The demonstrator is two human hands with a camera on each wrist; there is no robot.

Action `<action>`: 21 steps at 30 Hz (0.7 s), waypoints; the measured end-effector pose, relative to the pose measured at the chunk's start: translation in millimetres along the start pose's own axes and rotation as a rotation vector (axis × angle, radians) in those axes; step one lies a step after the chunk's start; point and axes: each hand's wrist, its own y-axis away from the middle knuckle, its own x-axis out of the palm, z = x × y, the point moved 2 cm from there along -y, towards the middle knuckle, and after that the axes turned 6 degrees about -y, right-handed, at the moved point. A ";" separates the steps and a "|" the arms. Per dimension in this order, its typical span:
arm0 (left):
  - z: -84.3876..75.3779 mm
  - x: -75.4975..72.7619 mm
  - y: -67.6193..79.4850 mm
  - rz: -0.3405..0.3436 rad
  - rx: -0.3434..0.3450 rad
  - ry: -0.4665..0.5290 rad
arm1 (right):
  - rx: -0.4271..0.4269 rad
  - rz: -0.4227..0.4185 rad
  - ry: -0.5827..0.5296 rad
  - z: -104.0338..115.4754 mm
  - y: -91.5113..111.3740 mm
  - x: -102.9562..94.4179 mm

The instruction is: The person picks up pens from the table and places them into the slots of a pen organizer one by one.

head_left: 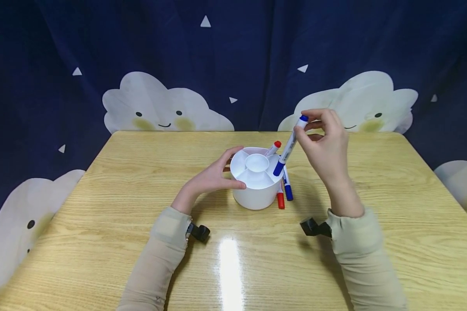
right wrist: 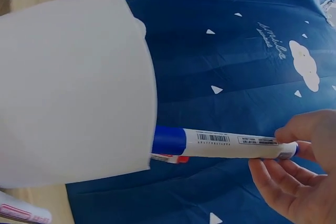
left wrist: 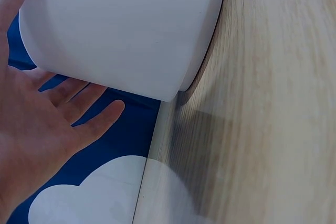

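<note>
A round white desk organizer stands on the table, divided into compartments around a circular middle well. My left hand holds it from the left, thumb at the near rim and fingers at the far side. In the left wrist view its smooth white wall fills the top. My right hand pinches a white marker with blue ends near its upper end. The marker slants down, its blue cap at the right-hand compartment. A red-ended marker leans in the back compartment.
Right of the organizer, a blue-capped marker and a red-capped marker lie on the wooden table, partly hidden by it. A dark blue curtain with clouds hangs behind the table's far edge.
</note>
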 end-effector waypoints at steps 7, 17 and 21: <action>-1.1 0.5 -0.2 -0.004 -0.003 0.005 | 0.034 0.060 0.013 -9.3 3.4 6.2; -1.3 0.3 -1.5 0.008 -0.025 0.017 | 0.131 0.151 -0.014 -21.2 3.0 14.0; -1.4 0.2 -1.9 0.011 -0.023 0.018 | 0.175 0.203 0.001 -26.2 4.2 17.5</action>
